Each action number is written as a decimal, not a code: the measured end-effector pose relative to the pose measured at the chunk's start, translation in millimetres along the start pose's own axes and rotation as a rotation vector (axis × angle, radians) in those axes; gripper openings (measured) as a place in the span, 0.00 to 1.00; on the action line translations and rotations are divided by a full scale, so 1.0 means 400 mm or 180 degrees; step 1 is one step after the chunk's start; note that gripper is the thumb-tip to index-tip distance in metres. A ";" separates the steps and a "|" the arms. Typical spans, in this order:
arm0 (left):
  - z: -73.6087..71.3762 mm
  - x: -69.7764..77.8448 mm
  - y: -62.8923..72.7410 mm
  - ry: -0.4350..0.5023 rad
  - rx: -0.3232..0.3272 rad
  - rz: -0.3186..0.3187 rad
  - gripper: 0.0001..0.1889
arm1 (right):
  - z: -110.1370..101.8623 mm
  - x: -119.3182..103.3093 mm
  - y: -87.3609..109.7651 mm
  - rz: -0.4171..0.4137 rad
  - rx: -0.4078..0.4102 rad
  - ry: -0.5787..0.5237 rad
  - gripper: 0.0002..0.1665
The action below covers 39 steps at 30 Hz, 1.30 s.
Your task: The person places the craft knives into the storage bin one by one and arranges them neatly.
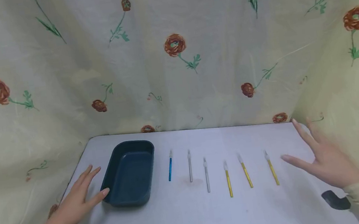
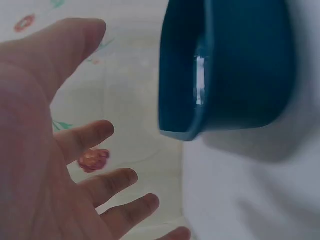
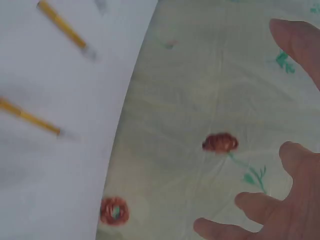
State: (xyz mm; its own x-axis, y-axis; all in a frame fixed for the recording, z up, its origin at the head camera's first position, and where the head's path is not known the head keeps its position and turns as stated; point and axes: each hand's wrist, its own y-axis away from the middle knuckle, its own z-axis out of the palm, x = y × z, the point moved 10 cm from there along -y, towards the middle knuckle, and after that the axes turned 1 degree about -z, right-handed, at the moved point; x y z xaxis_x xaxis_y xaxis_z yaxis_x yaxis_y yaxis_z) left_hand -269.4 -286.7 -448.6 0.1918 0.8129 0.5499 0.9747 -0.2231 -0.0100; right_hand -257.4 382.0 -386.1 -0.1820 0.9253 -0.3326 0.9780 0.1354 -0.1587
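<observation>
My left hand [image 1: 76, 205] hovers by the left side of a dark blue rectangular tray [image 1: 114, 202], fingers spread and holding nothing. The left wrist view shows a gap between the fingers and the tray wall [image 2: 250, 75]. At the table's right side, my right hand [image 1: 329, 160] is held up with fingers apart, nothing in it. Between the hands lie slim pen-shaped tools with clear tips, like capped craft knives: a blue one [image 1: 170, 169], two silver ones [image 1: 190, 169] [image 1: 207, 178] and three gold ones [image 1: 229, 185] [image 1: 247, 175] [image 1: 273, 173].
The tools rest in a loose row on a white table [image 1: 187, 220], tips toward the back. Pale cloth [image 1: 218, 46] with red flowers hangs behind and at both sides, close to the table's edges. Each wrist carries a black mount [image 1: 335, 200].
</observation>
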 end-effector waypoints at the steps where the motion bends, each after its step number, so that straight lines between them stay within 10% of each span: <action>1: 0.018 -0.010 0.000 0.0031 -0.0045 -0.0028 0.47 | 0.013 -0.022 -0.008 -0.0048 -0.0016 -0.0023 0.66; 16: 0.118 -0.086 0.005 0.0819 -0.0100 -0.0018 0.35 | 0.183 -0.286 -0.120 -0.0628 -0.0312 -0.1455 0.50; 39: 0.133 -0.097 -0.019 0.0854 0.0025 -0.0074 0.27 | 0.480 -0.501 -0.297 -0.0202 -0.0769 -0.2777 0.36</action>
State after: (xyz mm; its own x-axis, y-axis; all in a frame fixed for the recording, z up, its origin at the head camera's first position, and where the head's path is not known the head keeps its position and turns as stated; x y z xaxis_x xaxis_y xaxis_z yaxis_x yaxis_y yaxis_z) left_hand -278.2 -287.8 -514.5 0.1331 0.6459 0.7517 0.9796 -0.2010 -0.0007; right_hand -356.5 112.5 -479.1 -0.1527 0.3299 -0.9316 0.9403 0.3386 -0.0342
